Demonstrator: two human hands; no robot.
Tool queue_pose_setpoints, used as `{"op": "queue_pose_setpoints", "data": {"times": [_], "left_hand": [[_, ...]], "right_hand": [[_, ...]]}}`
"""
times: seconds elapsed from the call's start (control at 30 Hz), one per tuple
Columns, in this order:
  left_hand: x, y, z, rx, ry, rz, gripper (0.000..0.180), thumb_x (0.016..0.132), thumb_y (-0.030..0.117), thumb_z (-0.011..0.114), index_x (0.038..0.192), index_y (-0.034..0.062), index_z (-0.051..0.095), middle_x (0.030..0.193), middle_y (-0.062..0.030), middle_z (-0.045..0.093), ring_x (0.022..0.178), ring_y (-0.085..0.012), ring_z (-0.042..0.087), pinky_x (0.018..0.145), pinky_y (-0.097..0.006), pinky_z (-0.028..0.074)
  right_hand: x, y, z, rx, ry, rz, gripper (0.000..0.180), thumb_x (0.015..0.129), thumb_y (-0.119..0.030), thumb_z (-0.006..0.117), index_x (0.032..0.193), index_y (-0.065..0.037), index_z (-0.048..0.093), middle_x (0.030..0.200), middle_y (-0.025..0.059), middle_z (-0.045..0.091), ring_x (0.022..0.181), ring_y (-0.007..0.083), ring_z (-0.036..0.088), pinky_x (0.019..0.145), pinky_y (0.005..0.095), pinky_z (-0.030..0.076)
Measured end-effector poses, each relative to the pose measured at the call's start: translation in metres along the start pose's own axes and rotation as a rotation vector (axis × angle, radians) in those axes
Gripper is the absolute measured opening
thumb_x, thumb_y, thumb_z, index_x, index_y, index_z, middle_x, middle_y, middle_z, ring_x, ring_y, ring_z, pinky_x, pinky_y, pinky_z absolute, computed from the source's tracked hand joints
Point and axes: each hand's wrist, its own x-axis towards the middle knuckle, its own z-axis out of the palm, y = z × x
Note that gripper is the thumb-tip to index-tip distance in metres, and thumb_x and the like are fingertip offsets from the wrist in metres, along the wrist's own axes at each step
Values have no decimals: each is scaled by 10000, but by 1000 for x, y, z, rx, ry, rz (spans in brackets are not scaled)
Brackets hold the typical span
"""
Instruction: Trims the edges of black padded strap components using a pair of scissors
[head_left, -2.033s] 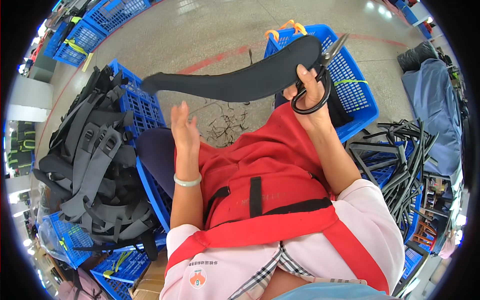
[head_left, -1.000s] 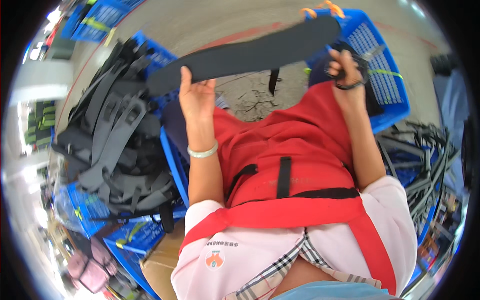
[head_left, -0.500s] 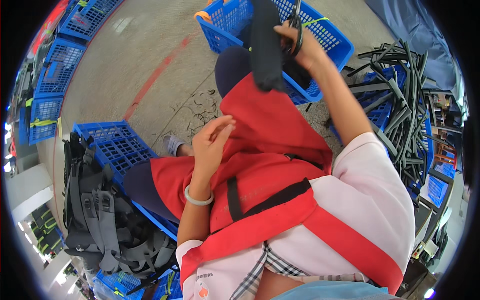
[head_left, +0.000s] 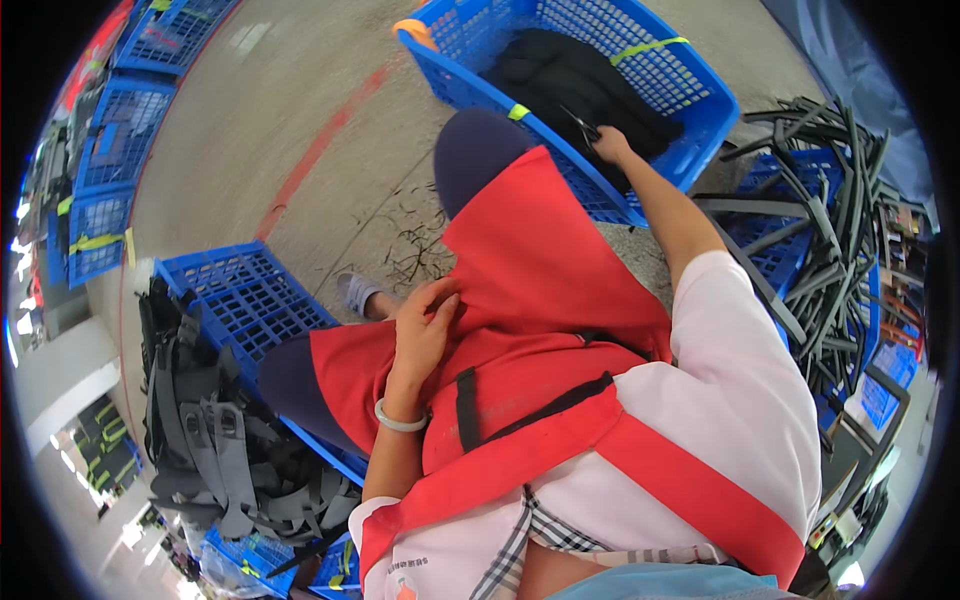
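Blue basket (head_left: 722,125): black fabric pieces (head_left: 570,75) inside; right hand (head_left: 612,147), closed around scissors (head_left: 578,124), sits over them. Left hand (head_left: 424,328), seemingly empty, loosely bent, rests on red apron (head_left: 560,240), wearer's side of basket. Advisable: blade tips kept off fabric.

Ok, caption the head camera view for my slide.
The right hand holds scissors inside a blue basket of black pieces; the left hand is over a red apron.
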Motion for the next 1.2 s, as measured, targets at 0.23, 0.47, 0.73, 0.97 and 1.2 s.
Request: {"op": "queue_pose_setpoints", "data": {"times": [0.23, 0.47, 0.73, 0.97, 1.2], "left_hand": [[-41, 17, -74, 87, 341, 25, 183, 859, 40, 611, 1036, 10, 648, 948, -92, 635, 855, -164, 609, 743, -267, 479], [-132, 2, -176, -197, 960, 216, 190, 859, -24, 610, 1037, 15, 661, 941, -27, 650, 808, -103, 639, 715, -224, 504], [-242, -43, -252, -987, 1687, 298, 224, 895, 141, 628, 1097, 58, 580, 1027, -38, 587, 1012, -208, 555, 873, -389, 446], [-276, -82, -295, -1269, 1524, 526, 160, 918, 201, 624, 961, 50, 594, 929, -76, 628, 892, -216, 593, 784, -355, 505], [-215, 39, -187, -932, 754, 644, 150, 954, 157, 560, 1038, 33, 564, 867, -88, 632, 682, -154, 626, 637, -266, 509]], "right_hand": [[-41, -48, -18, 413, -22, -163, 416, 817, -319, 677, 1118, -34, 640, 931, 111, 693, 822, 188, 647, 744, 320, 491], [-90, -177, -92, 1040, -213, -326, 113, 897, -153, 658, 908, -65, 588, 809, -12, 554, 746, 69, 524, 702, 216, 426], [-111, -261, -118, 469, 235, -624, 220, 904, -198, 648, 986, 2, 605, 851, 42, 607, 805, 134, 567, 761, 257, 439], [-133, -289, -124, 357, 171, -628, 253, 900, -212, 652, 1005, 13, 608, 891, 66, 628, 835, 144, 571, 797, 269, 439], [-256, -367, -125, 701, -282, -506, 109, 924, -155, 602, 943, -55, 563, 694, -16, 496, 582, 60, 463, 515, 210, 385]]}}
